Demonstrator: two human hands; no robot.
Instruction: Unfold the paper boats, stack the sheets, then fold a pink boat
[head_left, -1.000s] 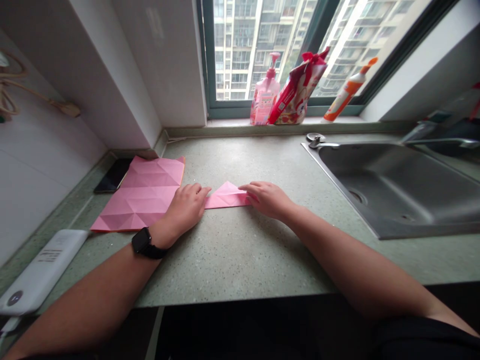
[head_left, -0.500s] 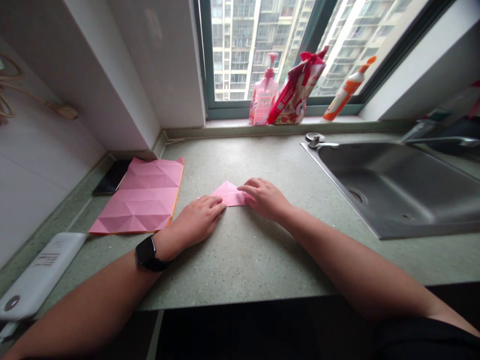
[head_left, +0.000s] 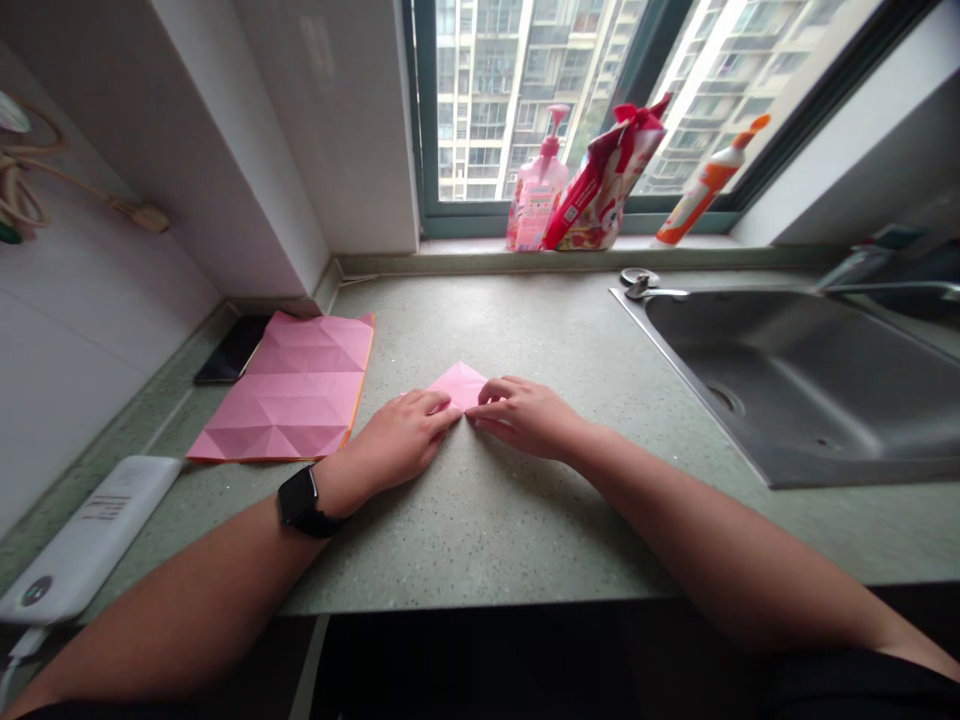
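A small folded piece of pink paper (head_left: 460,378) lies on the countertop in front of me, its pointed top facing the window. My left hand (head_left: 409,425), with a black watch at the wrist, presses down on its left part with the fingers held together. At the paper's lower right, my right hand (head_left: 525,410) has its fingers closed on the near edge. Both sets of fingertips nearly meet at the bottom middle of the paper. My hands cover its left and right corners.
Creased pink sheets (head_left: 300,385) lie at left, partly over a dark flat object (head_left: 229,350). A white power bank (head_left: 94,530) with a cable is nearer. On the right is a steel sink (head_left: 810,390). A pump bottle (head_left: 538,195), red bag (head_left: 600,190) and orange-white bottle (head_left: 709,185) line the windowsill.
My right hand has moved down and inward, to the paper's near edge beside my left fingertips. The right side of the paper's near edge is drawn in. The view has shifted slightly.
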